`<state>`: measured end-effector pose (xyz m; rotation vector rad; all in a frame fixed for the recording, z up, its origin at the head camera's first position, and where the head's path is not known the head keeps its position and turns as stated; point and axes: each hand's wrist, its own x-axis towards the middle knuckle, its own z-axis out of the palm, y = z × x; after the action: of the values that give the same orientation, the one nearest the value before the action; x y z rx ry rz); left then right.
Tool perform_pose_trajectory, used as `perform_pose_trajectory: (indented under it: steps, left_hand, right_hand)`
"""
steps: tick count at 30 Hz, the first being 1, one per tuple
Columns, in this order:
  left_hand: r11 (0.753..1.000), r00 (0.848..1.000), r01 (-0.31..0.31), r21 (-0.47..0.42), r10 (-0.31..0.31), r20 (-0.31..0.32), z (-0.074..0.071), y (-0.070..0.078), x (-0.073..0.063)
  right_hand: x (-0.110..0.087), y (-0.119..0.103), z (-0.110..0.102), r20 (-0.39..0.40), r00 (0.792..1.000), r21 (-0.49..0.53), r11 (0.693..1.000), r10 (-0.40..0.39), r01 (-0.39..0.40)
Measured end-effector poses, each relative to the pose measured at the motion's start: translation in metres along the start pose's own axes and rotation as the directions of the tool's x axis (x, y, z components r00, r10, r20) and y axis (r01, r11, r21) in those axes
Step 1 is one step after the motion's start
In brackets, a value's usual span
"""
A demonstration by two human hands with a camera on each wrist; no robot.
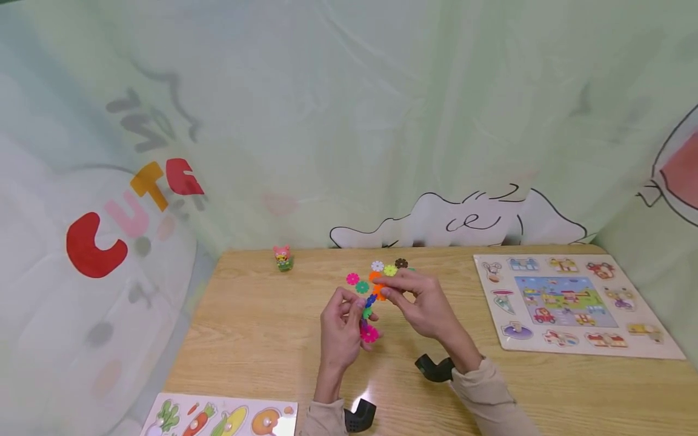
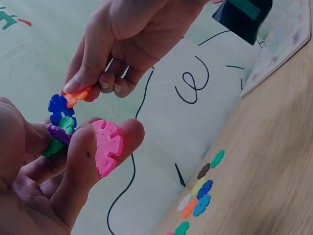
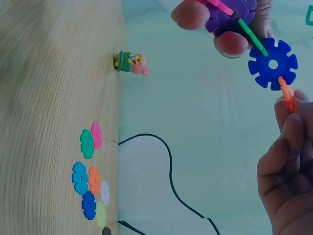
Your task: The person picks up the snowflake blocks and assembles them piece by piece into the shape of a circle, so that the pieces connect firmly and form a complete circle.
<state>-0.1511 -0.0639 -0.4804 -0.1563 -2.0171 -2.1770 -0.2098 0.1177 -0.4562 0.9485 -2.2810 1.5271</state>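
My left hand (image 1: 339, 330) holds a short chain of notched plastic flower discs. In it are a pink disc (image 2: 107, 149), a purple disc (image 3: 229, 23), a green disc (image 3: 253, 36) and a blue disc (image 3: 261, 69), slotted edge to edge at angles. Thumb and index finger of my right hand (image 1: 428, 306) pinch an orange disc (image 3: 287, 92). Its edge meets a notch in the blue disc's rim, seen in the right wrist view. Both hands are raised over the table (image 1: 245, 339), close together.
Loose discs lie behind the hands, among them a pink one (image 1: 352, 278), a white one (image 1: 377, 266) and a brown one (image 1: 401, 263). A small pink-and-green figurine (image 1: 283, 259) stands back left. A vehicle puzzle board (image 1: 496, 321) lies right, a vegetable puzzle board (image 1: 291, 418) front left.
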Motion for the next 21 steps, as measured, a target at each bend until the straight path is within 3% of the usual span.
perform_pose_trajectory:
  steps: [4,11,21]
  left_hand:
    - [1.0,1.0,-0.012,0.004,0.012,-0.004,0.0008,-0.0027,-0.0015]
    - [0.999,0.999,-0.045,0.0,0.045,-0.023,0.0024,-0.0025,-0.0033]
    - [0.986,0.989,-0.145,0.076,0.146,-0.003,0.0037,0.001,-0.0043]
  right_hand:
    - [-0.0007,0.0002,0.0006,0.003,1.0,-0.011,1.0,0.011,-0.011]
    - [-0.0015,0.0002,0.0,0.036,0.996,0.064,0.995,0.076,-0.078]
    - [-0.0032,-0.0008,-0.0029,0.069,0.993,0.099,0.989,0.1,-0.107]
